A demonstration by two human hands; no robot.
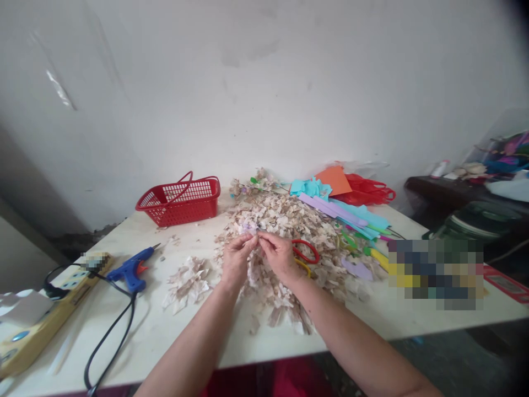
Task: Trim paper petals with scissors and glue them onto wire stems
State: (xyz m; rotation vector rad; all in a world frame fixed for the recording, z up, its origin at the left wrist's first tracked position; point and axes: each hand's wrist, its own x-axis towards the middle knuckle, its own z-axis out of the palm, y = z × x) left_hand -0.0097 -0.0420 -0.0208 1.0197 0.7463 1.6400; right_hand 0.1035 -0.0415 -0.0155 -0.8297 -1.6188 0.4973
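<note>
My left hand (pixel 236 259) and my right hand (pixel 278 256) meet over a heap of dry, whitish-brown petal-like scraps (pixel 281 212). The fingers of both hands are closed in a pinch, tip to tip. A pale lilac bit (pixel 247 226) shows just beyond the left fingertips; whether it is held or lies on the heap, I cannot tell. Whatever is between the fingers is too small to name. Beside my right wrist are a red loop handle (pixel 306 251) and a yellow one, partly hidden by the hand, like scissors handles.
Left on the white table (pixel 165 342) are a blue glue gun (pixel 131 270) with its cord, a power strip (pixel 61 309) and a red basket (pixel 182 207). Behind and right lie lilac strips (pixel 333 210), turquoise paper (pixel 312 188), an orange sheet (pixel 334 181) and a red bag (pixel 367 190).
</note>
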